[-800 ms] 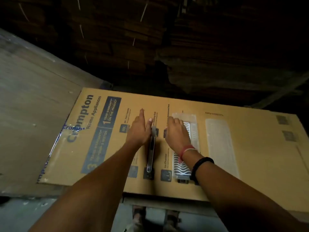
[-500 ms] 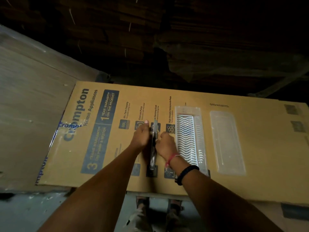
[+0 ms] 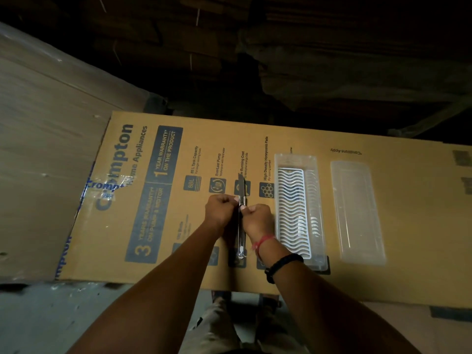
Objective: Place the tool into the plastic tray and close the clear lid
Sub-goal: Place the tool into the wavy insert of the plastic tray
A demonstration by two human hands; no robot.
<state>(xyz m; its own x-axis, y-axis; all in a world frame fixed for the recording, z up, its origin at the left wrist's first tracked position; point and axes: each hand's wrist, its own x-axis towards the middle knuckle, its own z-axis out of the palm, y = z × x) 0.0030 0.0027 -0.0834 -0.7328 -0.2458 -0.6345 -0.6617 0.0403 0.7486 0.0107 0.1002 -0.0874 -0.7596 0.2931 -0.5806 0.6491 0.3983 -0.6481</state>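
At centre of the head view, a flattened cardboard box [image 3: 332, 213] printed with blue appliance lettering serves as the work surface, and a long, slim metal tool [image 3: 241, 221] lies along it, pointing from six toward twelve o'clock. Both hands meet on it: the left hand [image 3: 220, 210] pinches its shaft from nine o'clock, the right hand [image 3: 258, 218] from three o'clock, fingers curled tight around the narrow bar. The pinch from both sides looks meant to pry the thin, flat tool off the card, since one hand would struggle to get under it; whether it has lifted clear I cannot tell. Its far tip is dark and pointed, its near end glints, rounded.

Just at three o'clock of the right hand sits the plastic tray [image 3: 315, 164], a translucent oblong with a white, wavy-ribbed insert [image 3: 291, 213] filling its left part. It lies parallel to the tool, probably so the tool can go straight across. Further toward three o'clock, apart from the tray, the clear lid [image 3: 357, 213] rests flat, smooth, round-cornered and unattached. A red thread [image 3: 263, 241] and a dark band [image 3: 281, 264] circle the right wrist.
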